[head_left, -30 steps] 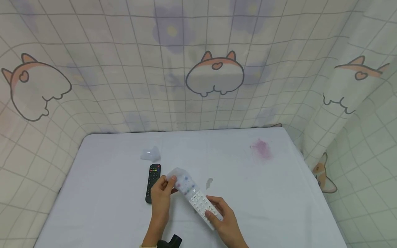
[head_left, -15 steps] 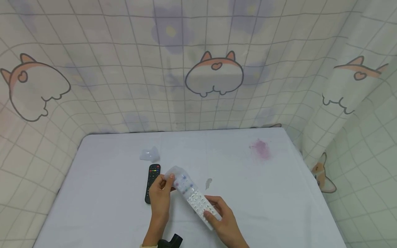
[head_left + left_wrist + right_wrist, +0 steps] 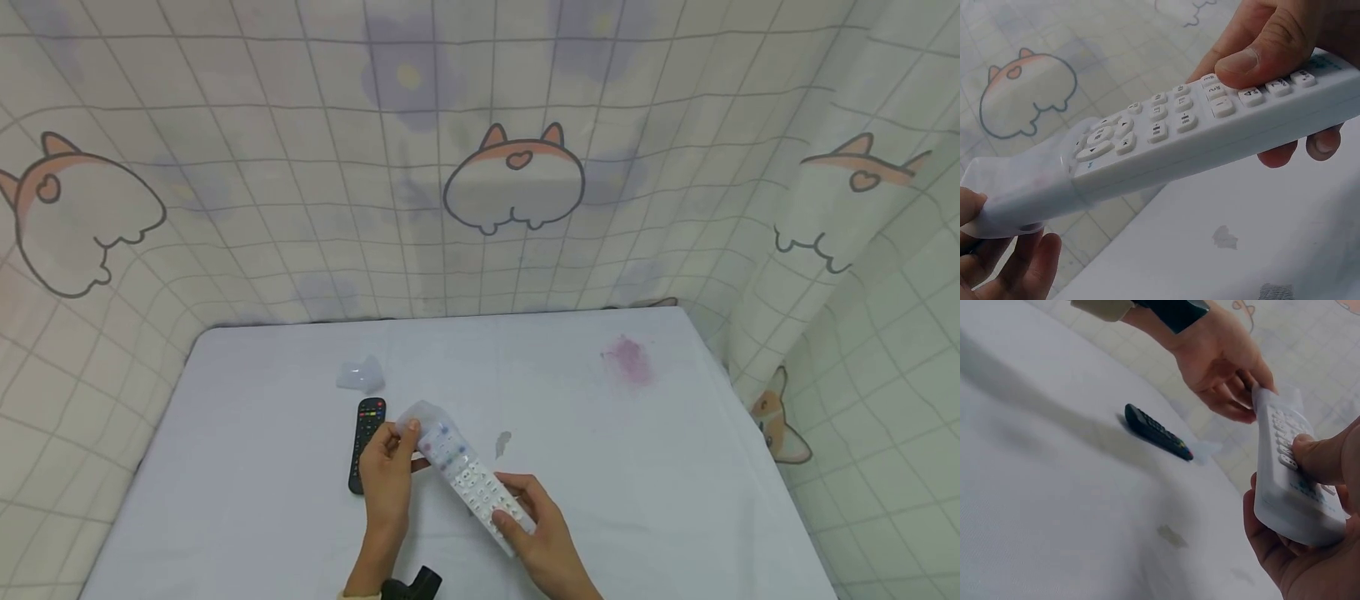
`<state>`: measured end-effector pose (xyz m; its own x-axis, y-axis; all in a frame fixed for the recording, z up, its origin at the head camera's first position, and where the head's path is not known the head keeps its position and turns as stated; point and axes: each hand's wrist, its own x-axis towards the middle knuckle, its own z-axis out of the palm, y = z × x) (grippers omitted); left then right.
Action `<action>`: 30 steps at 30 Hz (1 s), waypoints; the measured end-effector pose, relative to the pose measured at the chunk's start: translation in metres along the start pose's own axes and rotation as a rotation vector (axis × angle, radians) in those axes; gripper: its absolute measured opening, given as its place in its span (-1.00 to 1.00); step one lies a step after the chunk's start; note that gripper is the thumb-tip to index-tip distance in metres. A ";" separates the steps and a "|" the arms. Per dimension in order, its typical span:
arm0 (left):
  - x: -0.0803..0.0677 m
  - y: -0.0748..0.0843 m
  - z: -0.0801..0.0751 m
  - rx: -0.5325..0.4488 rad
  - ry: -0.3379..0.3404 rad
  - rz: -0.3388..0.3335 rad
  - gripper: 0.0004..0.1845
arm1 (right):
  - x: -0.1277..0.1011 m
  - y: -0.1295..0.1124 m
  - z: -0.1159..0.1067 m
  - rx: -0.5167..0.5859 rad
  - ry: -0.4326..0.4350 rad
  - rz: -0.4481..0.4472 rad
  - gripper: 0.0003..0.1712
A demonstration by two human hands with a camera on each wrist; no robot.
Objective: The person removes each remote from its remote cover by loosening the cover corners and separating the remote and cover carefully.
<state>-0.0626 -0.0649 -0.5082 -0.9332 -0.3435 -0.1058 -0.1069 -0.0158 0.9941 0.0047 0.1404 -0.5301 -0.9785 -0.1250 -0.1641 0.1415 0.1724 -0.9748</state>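
A white remote control is held aslant above the table between both hands. Its far end is covered by a translucent silicone sleeve, while the keys nearer my right hand are bare. My left hand pinches the sleeve's outer end between thumb and fingers. Gripping the remote's near end, my right hand has its thumb on the keys and its fingers underneath, as the right wrist view shows. A black remote control lies on the table beside my left hand, which partly hides it in the head view.
A crumpled clear piece lies behind the black remote. The white-covered table bears a grey mark and a pink stain. A checked curtain with corgi drawings surrounds its back and sides.
Both hands keep their hold on the white remote and its sleeve, with hardly any movement. The head view has shifted slightly, moving the scene a little leftward.
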 end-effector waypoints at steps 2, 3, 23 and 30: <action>-0.001 0.000 0.002 -0.009 -0.004 -0.011 -0.69 | 0.001 0.001 0.000 0.008 0.014 -0.002 -0.48; -0.001 0.000 0.003 -0.008 -0.009 -0.014 -0.68 | 0.001 0.002 -0.001 0.016 0.019 -0.001 -0.48; -0.004 -0.009 0.004 0.029 0.051 0.090 -0.65 | 0.002 0.000 0.009 0.045 -0.065 0.002 -0.42; -0.003 -0.008 0.001 0.029 0.071 0.117 -0.66 | 0.001 -0.003 0.012 0.034 -0.094 -0.011 -0.41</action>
<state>-0.0587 -0.0631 -0.5156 -0.9135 -0.4065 0.0139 -0.0095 0.0554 0.9984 0.0048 0.1281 -0.5296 -0.9619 -0.2181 -0.1650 0.1372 0.1371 -0.9810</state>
